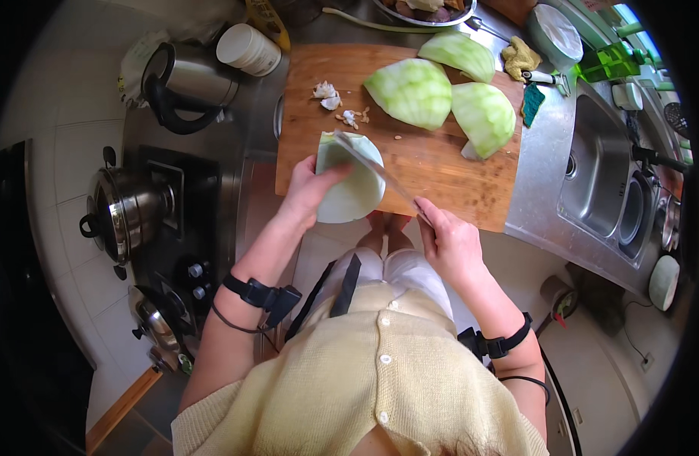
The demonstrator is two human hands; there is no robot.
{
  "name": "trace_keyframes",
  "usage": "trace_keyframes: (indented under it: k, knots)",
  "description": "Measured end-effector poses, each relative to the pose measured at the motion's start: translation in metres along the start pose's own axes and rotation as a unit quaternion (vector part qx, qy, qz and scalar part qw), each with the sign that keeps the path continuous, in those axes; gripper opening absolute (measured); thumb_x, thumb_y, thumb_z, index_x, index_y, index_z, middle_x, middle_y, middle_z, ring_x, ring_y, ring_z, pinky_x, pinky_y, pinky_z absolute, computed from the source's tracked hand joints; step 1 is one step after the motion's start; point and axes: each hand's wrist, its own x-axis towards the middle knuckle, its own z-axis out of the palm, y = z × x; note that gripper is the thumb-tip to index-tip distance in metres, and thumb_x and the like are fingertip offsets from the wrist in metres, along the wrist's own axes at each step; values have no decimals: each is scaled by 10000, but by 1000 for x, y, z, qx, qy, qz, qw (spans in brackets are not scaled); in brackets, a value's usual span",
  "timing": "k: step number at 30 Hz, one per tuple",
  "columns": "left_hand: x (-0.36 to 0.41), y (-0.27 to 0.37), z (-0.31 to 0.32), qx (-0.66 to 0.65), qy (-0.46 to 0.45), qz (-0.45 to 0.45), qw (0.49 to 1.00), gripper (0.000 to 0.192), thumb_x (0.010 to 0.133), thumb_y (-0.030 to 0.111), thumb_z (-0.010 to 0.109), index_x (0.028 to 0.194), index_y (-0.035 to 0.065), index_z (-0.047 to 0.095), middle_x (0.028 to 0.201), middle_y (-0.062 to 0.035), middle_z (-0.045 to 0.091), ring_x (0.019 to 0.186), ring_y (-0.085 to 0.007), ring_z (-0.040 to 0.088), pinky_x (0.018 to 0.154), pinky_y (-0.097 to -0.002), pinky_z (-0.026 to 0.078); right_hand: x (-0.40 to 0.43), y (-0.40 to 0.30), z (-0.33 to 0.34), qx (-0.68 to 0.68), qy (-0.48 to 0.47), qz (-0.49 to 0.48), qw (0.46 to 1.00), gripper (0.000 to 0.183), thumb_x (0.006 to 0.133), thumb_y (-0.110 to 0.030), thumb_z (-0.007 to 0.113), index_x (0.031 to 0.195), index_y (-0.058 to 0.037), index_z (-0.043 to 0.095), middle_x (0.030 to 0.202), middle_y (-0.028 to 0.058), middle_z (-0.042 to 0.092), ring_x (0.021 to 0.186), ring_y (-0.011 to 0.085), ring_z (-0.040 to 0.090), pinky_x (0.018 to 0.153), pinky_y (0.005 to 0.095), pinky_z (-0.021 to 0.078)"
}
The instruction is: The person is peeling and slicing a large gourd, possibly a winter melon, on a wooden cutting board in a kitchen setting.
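Observation:
A pale melon or gourd piece (355, 196) is held in my left hand (311, 188), thumb across its face, over the near left edge of a wooden cutting board (429, 182). My right hand (451, 238) grips a knife (381, 171) by its handle; the blade slants across the piece, its tip by the far rim. Whether the edge touches the flesh I cannot tell. Three peeled green pieces lie at the board's far right: one (412, 94), one (460, 54) and one (483, 117). White pith (325, 91) and seeds (364, 115) lie beyond the held piece.
At the left stand an electric kettle (198, 85), a white tub (248, 50) and a steel pot (124, 211) on the stove. Right of the board are a peeler (546, 78), a green scouring pad (533, 105) and a steel sink (594, 148). A bowl (440, 23) stands behind.

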Motion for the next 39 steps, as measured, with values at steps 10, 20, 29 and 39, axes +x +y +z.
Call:
trace_keyframes:
  k: [10,20,29,39]
  knots:
    - [-27,1,32,-48,8,-86,995,311,851,62,643,1139,-43,586,1040,-124,655,896,-207,664,770,-334,554,-24,-23,-22,-150,-62,-2,987,384,788,-74,609,1167,-46,557,699,116,591,581,300,621,514,401,514]
    - [-21,-30,116,-132,-99,-137,977,320,827,126,693,1093,-31,609,1004,-121,660,870,-208,662,736,-356,547,-75,-4,-70,-239,-40,76,967,403,781,-74,623,1179,-41,564,692,101,575,580,286,615,513,385,509]
    - [-12,-49,200,23,-135,-122,983,229,849,90,669,1058,0,637,977,-86,672,851,-175,654,713,-315,531,-122,33,-124,-248,-20,137,959,385,784,-71,627,1165,-41,576,685,93,565,577,269,610,513,379,504]
    - [-11,-55,230,130,-112,-155,973,219,829,118,697,1000,-15,663,920,-98,692,783,-163,671,691,-311,550,-151,66,-139,-142,-69,211,965,157,849,-67,547,1005,-59,569,662,123,609,556,305,633,508,410,524]
